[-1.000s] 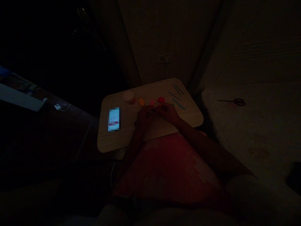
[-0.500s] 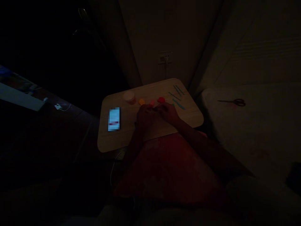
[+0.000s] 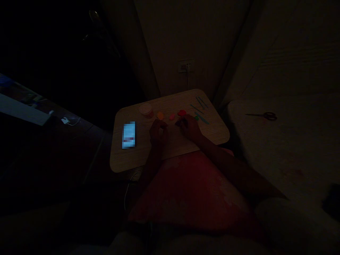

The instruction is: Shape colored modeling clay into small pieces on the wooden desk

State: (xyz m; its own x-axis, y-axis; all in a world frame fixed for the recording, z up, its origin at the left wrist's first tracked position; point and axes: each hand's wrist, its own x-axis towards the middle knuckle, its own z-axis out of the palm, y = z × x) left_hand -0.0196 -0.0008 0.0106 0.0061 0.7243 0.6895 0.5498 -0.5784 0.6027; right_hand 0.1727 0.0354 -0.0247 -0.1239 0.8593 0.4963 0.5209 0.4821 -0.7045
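Observation:
In the dim head view, my right hand is over the light wooden table with its fingers closed on a small dark lump of modelling clay. To its left, my left hand curls thumb and forefinger together in a ring; whether anything small sits between the tips is too dark to see. Just beyond the hands lie an orange clay lump, a pink clay lump and a red clay lump. A green clay lump rests right of my right hand, beside a teal modelling knife.
Several thin teal sticks lie at the table's far right. A lidded tub stands at the back left, with a lit phone nearer me. Scissors rest on the pale surface at right. A socket is on the wall.
My hands, together before, have drawn apart: the left moved slightly left, the right slightly right. The dark clay now shows at my right fingertips, and the pink and green lumps are more visible.

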